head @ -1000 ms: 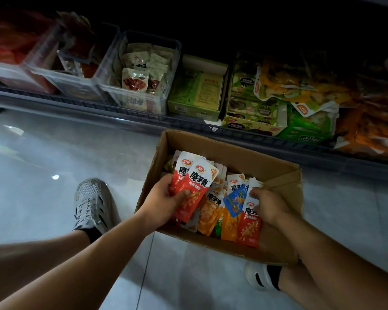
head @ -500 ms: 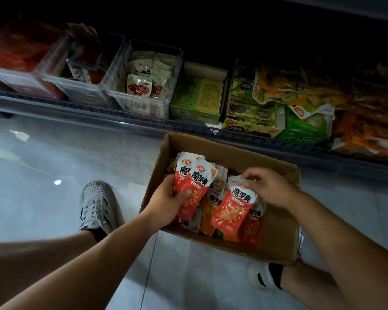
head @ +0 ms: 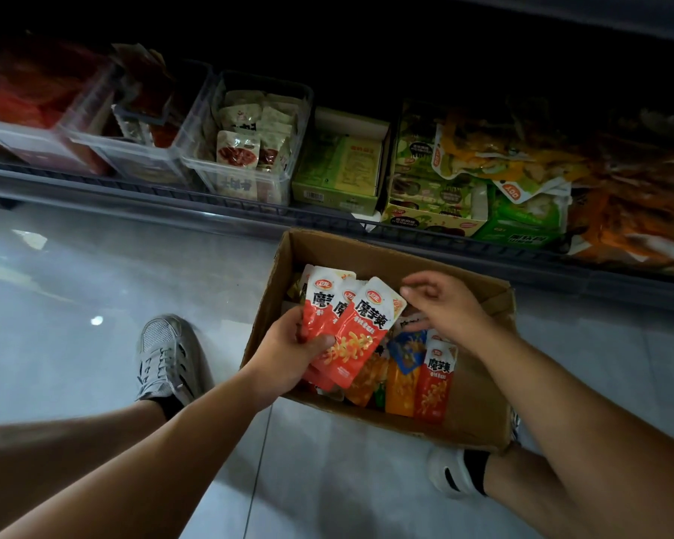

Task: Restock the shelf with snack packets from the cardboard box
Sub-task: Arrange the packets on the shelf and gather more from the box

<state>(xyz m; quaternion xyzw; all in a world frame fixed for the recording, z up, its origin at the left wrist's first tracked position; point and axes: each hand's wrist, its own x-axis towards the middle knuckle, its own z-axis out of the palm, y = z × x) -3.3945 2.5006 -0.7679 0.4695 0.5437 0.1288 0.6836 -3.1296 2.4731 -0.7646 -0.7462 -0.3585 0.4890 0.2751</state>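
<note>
Floor [head: 94, 266]: grey glossy tile, spanning the lower view. Shelf [head: 250, 206]: lowest tier, dark railed front edge, running across the top of the view, its interior dim. Cardboard box [head: 479, 414]: brown, top open, standing on the floor just in front of the shelf, between the person's feet. Clear bins [head: 250, 184]: three side by side on the left part of the shelf, the rightmost holding pale sachets with red prints. Green cartons [head: 339, 169]: on the shelf to the right of the bins, with orange and yellow bags heaped further right. Loose packets [head: 436, 383]: red, orange and blue, lying jumbled in the box bottom. Grey shoe [head: 164, 355]: on the floor left of the box. Left hand [head: 285, 355]: over the box's near-left edge, thumb pressed across the front of a fan of red packets [head: 362, 336], fingers hidden behind them; the fan stands upright above the box. Right hand [head: 444, 305]: hovering over the box centre, fingers [head: 417, 284] loosely spread and holding nothing, the foremost tip just beside the front packet's upper right corner; contact cannot be told.
</note>
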